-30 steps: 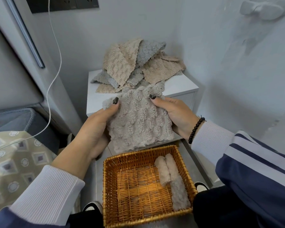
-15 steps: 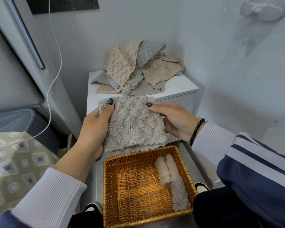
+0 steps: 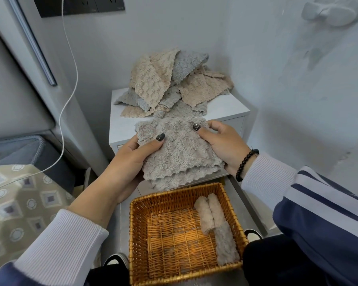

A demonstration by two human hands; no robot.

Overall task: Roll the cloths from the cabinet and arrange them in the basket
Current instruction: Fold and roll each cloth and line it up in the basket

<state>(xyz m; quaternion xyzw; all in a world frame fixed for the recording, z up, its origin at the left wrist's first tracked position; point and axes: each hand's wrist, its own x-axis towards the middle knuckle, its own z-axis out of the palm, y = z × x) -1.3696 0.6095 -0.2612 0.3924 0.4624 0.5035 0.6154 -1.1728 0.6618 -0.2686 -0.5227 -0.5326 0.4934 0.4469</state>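
Observation:
A fluffy grey-beige cloth (image 3: 178, 153), folded double, hangs between my hands above the basket. My left hand (image 3: 130, 162) pinches its left side, thumb on top. My right hand (image 3: 223, 145) pinches its upper right corner. Below, a wicker basket (image 3: 136, 234) holds two rolled cloths (image 3: 213, 221) along its right wall. A pile of beige and grey cloths (image 3: 170, 83) lies on the white cabinet (image 3: 232, 108) behind.
A white cable (image 3: 70, 79) hangs from a dark wall socket (image 3: 79, 5) at the left. A patterned bed cover (image 3: 19, 199) fills the lower left. My shoes (image 3: 116, 259) stand beside the basket. A wall closes the right side.
The cloth went from spread open to folded double. My left thumb slid inward toward the cloth's middle, and both hands dropped a little toward the basket.

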